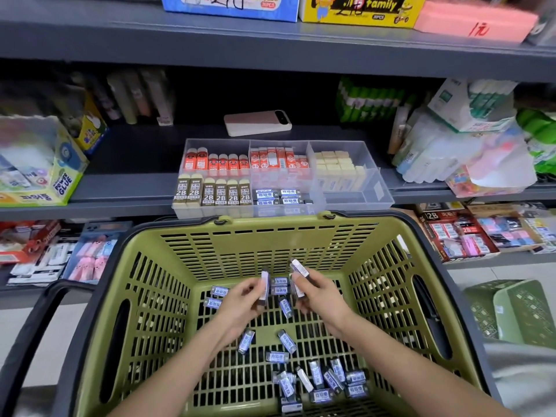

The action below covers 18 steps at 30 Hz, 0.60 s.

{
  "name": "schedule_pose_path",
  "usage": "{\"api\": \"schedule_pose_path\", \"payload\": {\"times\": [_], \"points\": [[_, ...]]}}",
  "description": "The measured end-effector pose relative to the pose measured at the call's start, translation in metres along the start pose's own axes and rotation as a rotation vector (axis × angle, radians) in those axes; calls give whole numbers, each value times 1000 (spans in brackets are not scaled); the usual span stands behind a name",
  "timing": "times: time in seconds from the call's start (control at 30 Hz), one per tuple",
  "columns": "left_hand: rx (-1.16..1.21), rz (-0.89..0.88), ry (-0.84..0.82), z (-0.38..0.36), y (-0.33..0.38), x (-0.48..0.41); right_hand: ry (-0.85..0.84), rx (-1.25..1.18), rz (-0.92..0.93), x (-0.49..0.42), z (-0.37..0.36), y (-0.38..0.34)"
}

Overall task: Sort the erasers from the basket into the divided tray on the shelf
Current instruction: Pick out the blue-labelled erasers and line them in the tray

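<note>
- Step in hand, as I read it: gathering blue-label erasers from the basket (270,236). Square them into neat stacks before lifting so none slips.
- Left hand (240,300): fingers (254,285) clamped on an upright eraser stack (264,285), count unclear.
- Right hand (320,297): fingers clamped on held erasers (299,267), the top one tilted above the fingertips.
- Loose erasers (319,380) lie on the basket floor, a few just beside the left fingers.
- Matching ones (278,197) sit in the front-middle compartment of the tray (376,191) on the shelf (135,152), probably the target.
</note>
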<state>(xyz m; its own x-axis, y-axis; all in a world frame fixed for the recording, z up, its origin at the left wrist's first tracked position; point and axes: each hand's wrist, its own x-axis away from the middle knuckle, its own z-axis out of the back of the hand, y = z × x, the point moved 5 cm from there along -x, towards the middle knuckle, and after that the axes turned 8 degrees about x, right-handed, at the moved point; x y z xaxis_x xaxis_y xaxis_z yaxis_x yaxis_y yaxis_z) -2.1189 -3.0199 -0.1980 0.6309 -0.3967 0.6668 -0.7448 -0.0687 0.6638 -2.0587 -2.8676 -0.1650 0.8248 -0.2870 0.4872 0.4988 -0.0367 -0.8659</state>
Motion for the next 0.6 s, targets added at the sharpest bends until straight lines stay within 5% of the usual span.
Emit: {"api": "schedule_pose_path", "payload": {"times": [0.1,0.23,0.47,0.6], "points": [[351,174,-152,-21,11,17,35,-74,89,15,-6,-31],[457,146,-305,-45,41,45,63,-55,303,39,-12,-72],[527,103,-180,-61,67,80,259,804,766,76,-36,-120],[590,116,-172,-59,80,88,187,834,799,84,-37,-134]]}}
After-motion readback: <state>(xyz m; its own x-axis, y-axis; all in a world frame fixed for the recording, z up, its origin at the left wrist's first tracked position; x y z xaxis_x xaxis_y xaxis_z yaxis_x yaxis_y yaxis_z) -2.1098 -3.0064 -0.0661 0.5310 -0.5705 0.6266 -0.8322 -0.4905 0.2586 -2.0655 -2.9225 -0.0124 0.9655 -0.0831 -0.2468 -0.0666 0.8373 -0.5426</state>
